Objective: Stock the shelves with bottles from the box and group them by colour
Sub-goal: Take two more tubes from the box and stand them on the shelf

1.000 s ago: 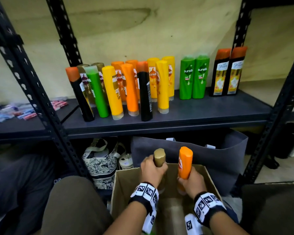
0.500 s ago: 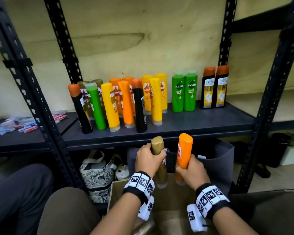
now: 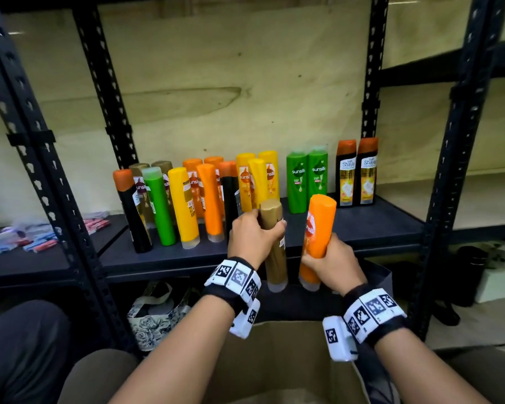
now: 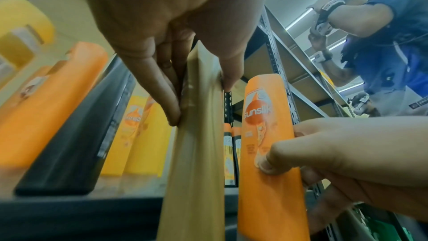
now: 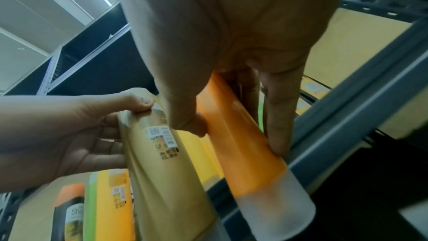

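Observation:
My left hand [image 3: 252, 237] grips a gold bottle [image 3: 273, 243] upright, cap end down, in front of the dark shelf [image 3: 362, 228]. Beside it my right hand [image 3: 331, 262] holds an orange bottle [image 3: 317, 234], also cap down. In the left wrist view the left hand [image 4: 176, 72] has its fingers wrapped round the gold bottle [image 4: 197, 153], with the orange bottle [image 4: 266, 144] to its right. In the right wrist view the right hand [image 5: 231, 107] clasps the orange bottle [image 5: 243, 144] next to the gold bottle [image 5: 162, 162]. The cardboard box [image 3: 274, 360] lies below my wrists.
The shelf carries mixed black, green, yellow and orange bottles [image 3: 184, 205] on the left, two green bottles [image 3: 306, 177] and two black ones with orange caps [image 3: 357, 170] further right. Black uprights [image 3: 446, 170] frame the bay. Bags [image 3: 155, 313] sit underneath. Another person [image 4: 382, 34] stands nearby.
Both hands have lifted their bottles up out of the box, from below the shelf edge to shelf height. The head view has tilted upward.

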